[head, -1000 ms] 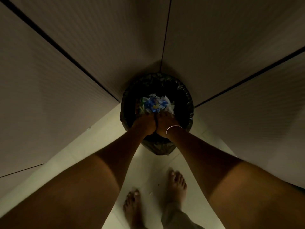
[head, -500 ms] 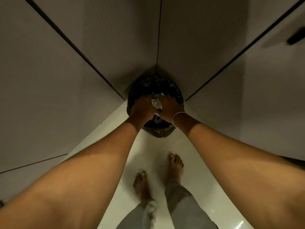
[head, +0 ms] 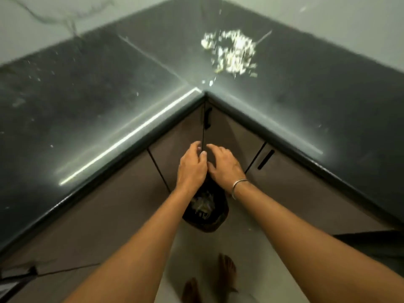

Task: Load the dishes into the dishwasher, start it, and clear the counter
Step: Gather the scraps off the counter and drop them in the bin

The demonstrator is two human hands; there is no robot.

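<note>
Operator: Scraps [head: 229, 51] location, handling?
Manual: Counter [head: 87, 95] corner, above bin [head: 218, 218]. Likely light, loose, crumbly: cup and sweep from pile edges. Left hand [head: 192, 166], right hand [head: 226, 166]: fingers loosely curled, apparently empty.

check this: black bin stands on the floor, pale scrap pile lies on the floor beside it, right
No: the head view shows the pale scrap pile on the dark counter, not the floor; the black bin does stand on the floor.
</note>
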